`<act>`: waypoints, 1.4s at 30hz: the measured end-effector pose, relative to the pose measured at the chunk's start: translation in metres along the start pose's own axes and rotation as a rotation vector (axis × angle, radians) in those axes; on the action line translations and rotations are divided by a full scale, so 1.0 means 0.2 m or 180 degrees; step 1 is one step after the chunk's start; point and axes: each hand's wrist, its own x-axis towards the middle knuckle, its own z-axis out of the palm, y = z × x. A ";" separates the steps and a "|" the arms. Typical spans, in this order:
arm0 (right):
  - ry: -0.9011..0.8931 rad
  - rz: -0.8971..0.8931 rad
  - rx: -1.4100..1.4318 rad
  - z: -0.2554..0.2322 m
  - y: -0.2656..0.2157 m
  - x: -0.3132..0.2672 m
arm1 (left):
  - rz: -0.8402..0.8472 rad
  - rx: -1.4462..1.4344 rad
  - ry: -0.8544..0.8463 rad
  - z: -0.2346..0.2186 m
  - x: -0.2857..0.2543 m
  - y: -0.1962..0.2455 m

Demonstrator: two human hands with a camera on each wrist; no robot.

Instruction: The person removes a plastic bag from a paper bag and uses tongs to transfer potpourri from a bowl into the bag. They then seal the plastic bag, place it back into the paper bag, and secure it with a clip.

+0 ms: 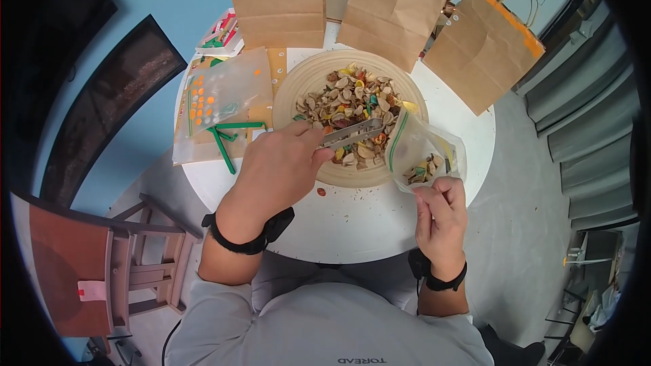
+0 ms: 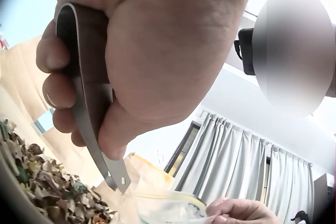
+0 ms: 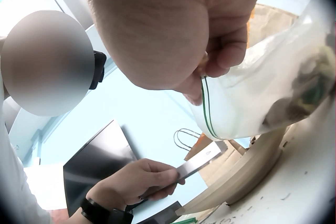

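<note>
Left hand (image 1: 279, 163) grips metal tongs (image 1: 350, 131) over the dried petals (image 1: 356, 98) on the round tray (image 1: 287, 98), right hand (image 1: 444, 215) pinches the zip bag (image 1: 424, 141) just right; I'd take small bites, mouth wide.
</note>
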 end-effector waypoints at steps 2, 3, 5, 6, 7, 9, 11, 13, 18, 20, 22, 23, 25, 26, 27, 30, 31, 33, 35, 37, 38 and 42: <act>0.0008 -0.0014 0.0027 0.01 0.00 0.00 | 0.0043 -0.0094 0.0032 0.00 0.01 0.04; 0.0003 0.0006 0.0020 0.01 0.00 0.00 | 0.0073 -0.0122 0.0039 0.00 0.02 0.05; -0.0007 0.0043 0.0017 0.01 0.00 0.00 | 0.0099 -0.0092 0.0067 -0.01 0.01 0.05; 0.0010 0.0029 -0.0022 0.00 0.00 0.00 | 0.0091 -0.0035 0.0083 -0.02 0.00 0.05; 0.0021 0.0019 -0.0049 -0.01 0.00 0.00 | 0.0074 0.0028 0.0091 -0.03 -0.03 0.03; 0.0035 0.0013 -0.0077 -0.03 0.00 0.00 | -0.0192 0.0211 -0.0165 -0.07 -0.10 -0.03; 0.0046 0.0040 -0.0111 -0.04 0.01 -0.02 | -0.0436 0.0318 -0.0373 -0.11 -0.19 -0.08; 0.0038 0.0046 -0.0075 -0.03 0.01 -0.02 | -0.0671 0.0341 -0.0513 -0.12 -0.26 -0.10; 0.0030 -0.0046 -0.0046 0.00 0.01 -0.01 | -0.0654 0.0422 -0.0448 -0.03 -0.26 -0.08; 0.0016 -0.0010 -0.0039 0.00 0.00 -0.02 | -0.0598 0.0479 -0.0423 0.00 -0.23 -0.07; 0.0002 -0.0036 -0.0055 0.00 -0.01 -0.02 | -0.0567 0.0501 -0.0460 0.02 -0.20 -0.06; 0.0000 -0.0045 -0.0067 -0.01 -0.01 -0.02 | -0.0539 0.0509 -0.0464 0.02 -0.19 -0.06; -0.0014 -0.0002 -0.0025 0.00 -0.02 -0.03 | -0.0494 0.0523 -0.0472 0.02 -0.17 -0.06; -0.0026 0.0019 -0.0002 0.00 -0.02 -0.03 | -0.0482 0.0505 -0.0478 0.02 -0.17 -0.07; -0.0031 -0.0006 0.0000 0.01 -0.01 -0.03 | -0.0473 0.0486 -0.0482 0.02 -0.17 -0.07; -0.0042 -0.0065 0.0011 0.02 -0.01 -0.02 | -0.0442 0.0416 -0.0473 0.03 -0.17 -0.09; -0.0044 -0.0073 0.0013 0.02 -0.01 -0.02 | -0.0430 0.0390 -0.0471 0.03 -0.17 -0.09; -0.0049 -0.0076 0.0017 0.02 -0.01 -0.01 | -0.0420 0.0361 -0.0410 0.03 -0.17 -0.10; -0.0052 -0.0065 0.0028 0.02 -0.01 -0.01 | -0.0414 0.0349 -0.0364 0.02 -0.17 -0.10; -0.0072 -0.0038 0.0038 0.02 -0.02 -0.01 | -0.0414 0.0354 -0.0332 0.01 -0.16 -0.10; -0.0075 -0.0023 0.0040 0.02 -0.02 -0.01 | -0.0413 0.0384 -0.0312 0.00 -0.15 -0.10; -0.0125 -0.0020 0.0061 0.03 -0.03 0.01 | -0.0248 0.0366 -0.0130 -0.07 -0.11 -0.07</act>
